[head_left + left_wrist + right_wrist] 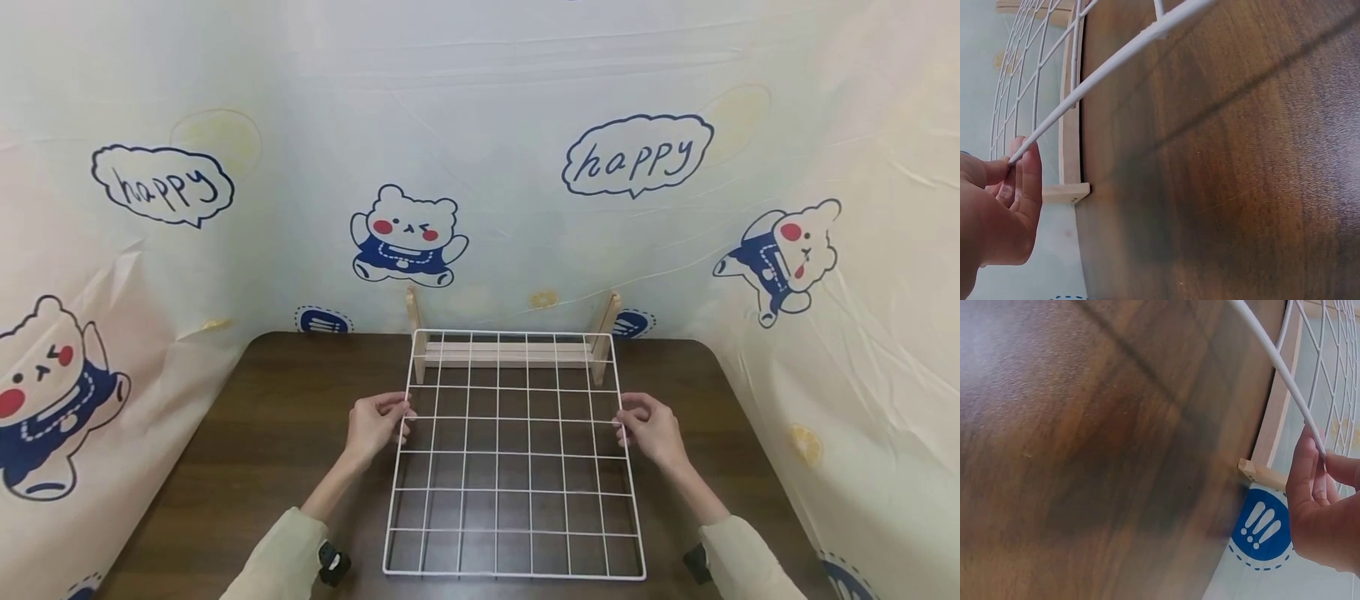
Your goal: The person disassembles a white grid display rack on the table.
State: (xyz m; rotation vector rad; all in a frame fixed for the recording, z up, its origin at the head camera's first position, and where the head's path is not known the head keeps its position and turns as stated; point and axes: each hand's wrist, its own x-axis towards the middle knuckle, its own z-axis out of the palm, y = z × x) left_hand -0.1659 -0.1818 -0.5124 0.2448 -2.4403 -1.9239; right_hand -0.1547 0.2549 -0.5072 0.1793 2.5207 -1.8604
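A white wire grid panel (513, 456) is held up off the tabletop, its far edge in front of a pale wooden stand (510, 354). My left hand (380, 423) pinches the panel's left edge wire between thumb and fingers, as the left wrist view shows up close on the hand (1007, 206). On the opposite side my right hand (651, 427) pinches the right edge wire, also seen in the right wrist view with the hand (1322, 506) at the rod. The stand has two uprights joined by a crossbar; the panel's wires partly cover it.
A dark brown wooden table (300, 375) lies beneath, with the panel's shadow on it in both wrist views. Pale printed cloth (510, 250) with bears and "happy" bubbles hangs behind the table and along both sides. The stand is close to the table's back edge.
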